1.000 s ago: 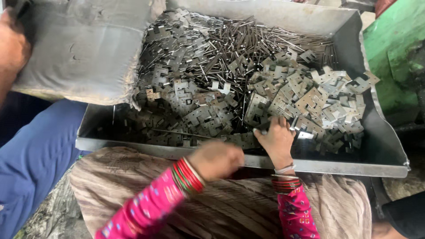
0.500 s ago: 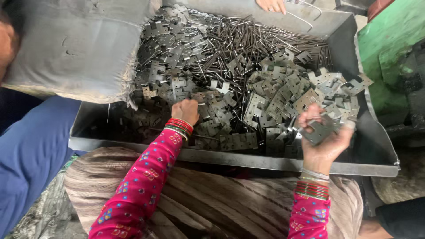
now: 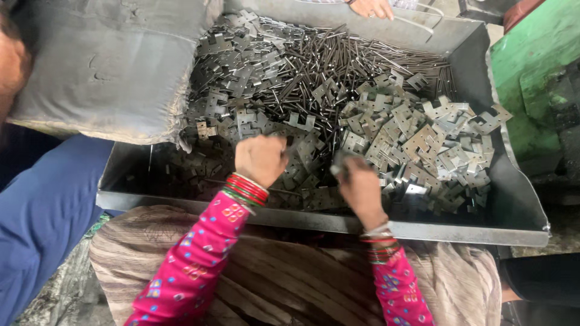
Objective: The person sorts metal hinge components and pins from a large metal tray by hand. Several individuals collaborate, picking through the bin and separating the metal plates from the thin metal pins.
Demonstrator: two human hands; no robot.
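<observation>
Head view: left hand [image 3: 260,160] fisted at centre frame over the stamped metal plates [image 3: 423,145]; can't tell what it grips. Right hand [image 3: 361,188] just right of it, closed on what looks like a plate. Metal tray [image 3: 519,205] heaped full with plates and thin rods [image 3: 338,60]; most unsorted.

Grey metal plates [image 3: 423,145] and dark rods [image 3: 338,60] fill a grey tray [image 3: 513,205]. Sleeves [image 3: 193,265] are bright pink with small multicoloured dots; bangles [image 3: 246,188] red and green. A grey sack [image 3: 109,60], green machine [image 3: 531,78], brown striped cloth [image 3: 290,284].
</observation>
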